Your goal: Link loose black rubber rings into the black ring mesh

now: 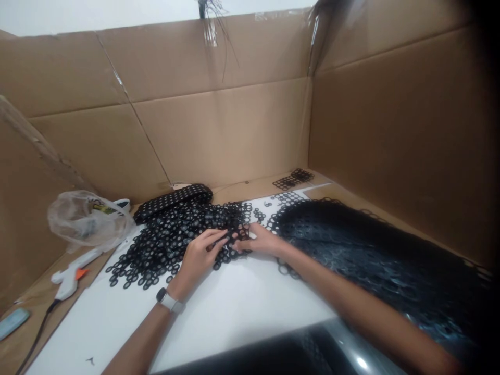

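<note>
Over the front edge of a pile of small black rings (pixel 164 239), my two hands meet close together. My right hand (pixel 262 240) pinches a small patch of joined black rings (pixel 244 229) between thumb and fingers. My left hand (pixel 203 252), with a pale-banded watch (pixel 169 300) on its wrist, has its thumb and fingertips closed at the left side of that patch. What lies between those fingertips is too small to make out. A large dark sheet of linked rings (pixel 351 255) spreads beneath and beyond my right forearm.
A rolled black perforated strip (pixel 175 200) lies behind the pile. At left are a clear plastic bag (pixel 74 221) by a white cup (pixel 121 205), a white glue gun (pixel 70 281) with its cord, and a light blue object (pixel 13 323). Cardboard walls (pixel 219 125) enclose the white board (pixel 211 307).
</note>
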A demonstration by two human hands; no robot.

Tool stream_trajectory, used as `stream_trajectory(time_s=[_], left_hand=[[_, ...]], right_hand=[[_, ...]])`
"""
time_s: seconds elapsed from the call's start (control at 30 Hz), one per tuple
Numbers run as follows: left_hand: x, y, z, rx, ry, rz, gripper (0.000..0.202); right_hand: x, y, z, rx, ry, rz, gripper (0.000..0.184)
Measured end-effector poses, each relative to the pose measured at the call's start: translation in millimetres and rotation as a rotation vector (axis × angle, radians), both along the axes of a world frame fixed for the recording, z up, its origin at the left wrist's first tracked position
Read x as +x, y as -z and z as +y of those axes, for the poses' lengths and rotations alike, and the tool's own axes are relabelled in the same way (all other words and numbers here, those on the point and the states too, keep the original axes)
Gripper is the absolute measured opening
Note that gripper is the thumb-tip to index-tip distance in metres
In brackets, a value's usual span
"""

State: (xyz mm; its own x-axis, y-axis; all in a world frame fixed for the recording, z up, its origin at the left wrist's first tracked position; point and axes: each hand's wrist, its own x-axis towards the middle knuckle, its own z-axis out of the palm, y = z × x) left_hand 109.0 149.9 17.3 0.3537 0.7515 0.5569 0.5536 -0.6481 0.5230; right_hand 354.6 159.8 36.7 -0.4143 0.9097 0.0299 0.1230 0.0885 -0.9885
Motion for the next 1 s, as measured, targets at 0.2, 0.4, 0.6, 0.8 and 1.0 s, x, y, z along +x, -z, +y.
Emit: stream_trajectory(time_s=[0.2, 0.4, 0.6, 0.8, 1.0], left_hand=[[0.4, 1.5, -1.5, -0.020, -0.049, -0.022, 0.031], [1.6, 1.1, -2.8, -0.071, 0.008, -0.019, 0.035], [1.5, -2.2, -2.2, -0.196, 0.067, -0.056, 0.029], [-0.3, -5.6, -0.2, -0.346, 0.066, -0.148, 0.038], [-24.3, -10.1, 17.9, -0.263, -0.159, -0.295, 0.048]], right_hand=[[-1.1, -3.4, -0.5, 0.060, -0.049, -0.015, 0.024], [0.3, -2.2, 0.2, 0.092, -0.024, -0.014, 0.028], [3.9, -0.5, 0.6, 0.204, -0.029, -0.129, 0.024], [4.0, -1.9, -0.8, 0.313, -0.045, -0.165, 0.022], [4.0, 0.7, 0.1, 0.314, 0.040, -0.183, 0.022]])
